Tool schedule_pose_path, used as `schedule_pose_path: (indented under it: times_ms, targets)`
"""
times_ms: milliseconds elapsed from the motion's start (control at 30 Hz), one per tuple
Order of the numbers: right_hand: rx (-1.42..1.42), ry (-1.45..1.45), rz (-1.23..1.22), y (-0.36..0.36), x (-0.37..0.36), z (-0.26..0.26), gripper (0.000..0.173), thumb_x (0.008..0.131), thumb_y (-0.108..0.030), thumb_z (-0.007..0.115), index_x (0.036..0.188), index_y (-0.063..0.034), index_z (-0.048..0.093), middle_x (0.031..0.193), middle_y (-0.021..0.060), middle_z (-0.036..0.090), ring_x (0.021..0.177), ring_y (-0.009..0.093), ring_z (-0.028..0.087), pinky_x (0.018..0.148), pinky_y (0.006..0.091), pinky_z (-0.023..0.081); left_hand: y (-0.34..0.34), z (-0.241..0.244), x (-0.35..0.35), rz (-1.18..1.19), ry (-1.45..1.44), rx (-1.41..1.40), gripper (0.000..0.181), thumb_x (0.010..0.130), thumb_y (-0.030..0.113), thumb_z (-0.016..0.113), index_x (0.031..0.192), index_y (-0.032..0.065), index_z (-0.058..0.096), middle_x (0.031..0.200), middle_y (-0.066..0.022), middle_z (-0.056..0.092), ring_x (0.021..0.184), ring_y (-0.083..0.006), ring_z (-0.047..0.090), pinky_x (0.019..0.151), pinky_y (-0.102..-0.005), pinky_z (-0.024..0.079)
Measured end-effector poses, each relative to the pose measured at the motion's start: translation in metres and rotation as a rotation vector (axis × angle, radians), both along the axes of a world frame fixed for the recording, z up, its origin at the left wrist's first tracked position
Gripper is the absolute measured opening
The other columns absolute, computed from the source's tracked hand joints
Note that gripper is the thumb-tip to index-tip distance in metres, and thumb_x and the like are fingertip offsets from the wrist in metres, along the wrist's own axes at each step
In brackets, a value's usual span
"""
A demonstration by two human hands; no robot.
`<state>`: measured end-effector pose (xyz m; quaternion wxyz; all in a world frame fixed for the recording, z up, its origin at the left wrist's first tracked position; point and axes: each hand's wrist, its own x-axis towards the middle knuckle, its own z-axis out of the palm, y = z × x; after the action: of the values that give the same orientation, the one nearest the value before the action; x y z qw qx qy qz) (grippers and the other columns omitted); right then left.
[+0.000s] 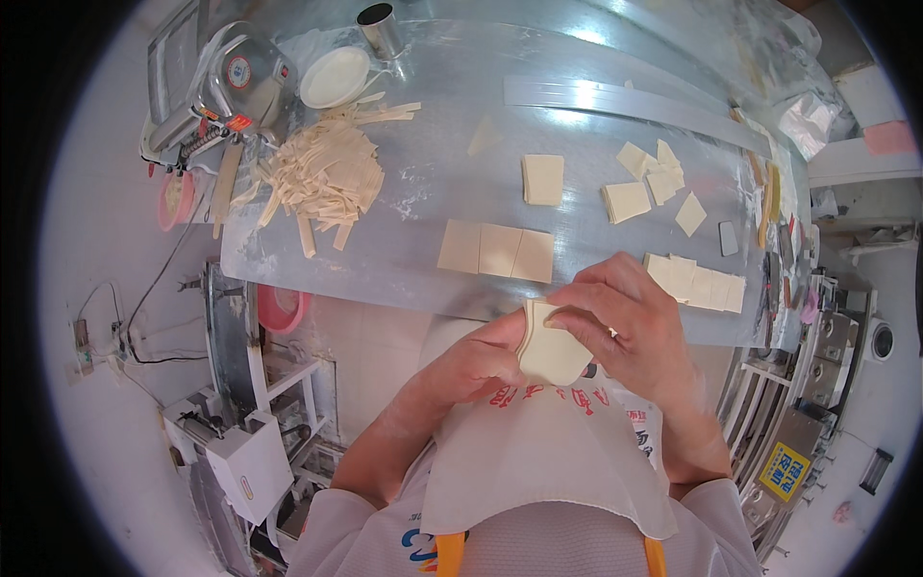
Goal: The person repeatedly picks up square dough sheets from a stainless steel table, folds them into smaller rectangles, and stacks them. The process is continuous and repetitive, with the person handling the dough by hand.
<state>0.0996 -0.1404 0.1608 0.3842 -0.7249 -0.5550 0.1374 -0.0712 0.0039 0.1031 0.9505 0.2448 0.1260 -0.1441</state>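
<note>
A stack of thin square dough wrappers [554, 352] is held up before my apron, just off the table's front edge. My left hand [490, 360] grips its left side, with the thumb lying along the lower edge. The fingers and thumb of my right hand [627, 317] pinch the stack's upper right corner. Three dough squares [497, 250] lie in a row on the metal table, beyond my hands. Behind them sits a neat stack of wrappers [544, 179]. Overlapping dough pieces [696, 283] lie to the right of my right hand.
A heap of cut dough strips [328, 169] covers the table's left part, beside a metal machine [241, 79]. A white plate [335, 77] and a steel cylinder [381, 31] stand behind it. Another wrapper stack [626, 201], loose pieces [657, 171] and a long metal strip [620, 104] lie right.
</note>
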Motion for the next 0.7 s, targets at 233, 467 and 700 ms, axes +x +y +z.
schedule_pose_path:
  times_ms: [233,467,700]
  targets:
    - [0.048,-0.082,-0.009,-0.003,-0.001,-0.005,0.03,0.081,-0.006,0.088,0.11,-0.0079,0.081,0.097,0.0077,0.07,0.086,0.024,0.066,0.067,0.0354,0.054,-0.002,0.004,0.004,0.009,0.014,0.004,0.077,0.089,0.0,0.056,0.165,0.0031,0.039,0.141,-0.0059,0.062,0.129,-0.0152,0.061,0.107,-0.031,0.049]
    - [0.064,-0.036,-0.009,-0.007,-0.001,-0.007,0.029,0.08,-0.005,0.088,0.109,-0.0062,0.081,0.097,0.0082,0.07,0.086,0.025,0.066,0.068,0.0361,0.054,-0.001,0.001,0.003,-0.034,0.049,0.063,0.075,0.091,-0.001,0.056,0.164,0.0033,0.041,0.14,-0.0056,0.062,0.127,-0.0152,0.061,0.107,-0.0313,0.049]
    - [0.108,-0.009,-0.006,-0.01,0.0,-0.012,0.025,0.079,-0.001,0.087,0.102,-0.0054,0.078,0.096,0.0081,0.071,0.088,0.026,0.065,0.07,0.0357,0.053,-0.002,0.003,0.006,-0.046,0.071,0.031,0.076,0.088,0.0,0.057,0.162,0.0015,0.042,0.139,-0.0066,0.062,0.125,-0.0165,0.062,0.106,-0.0324,0.05]
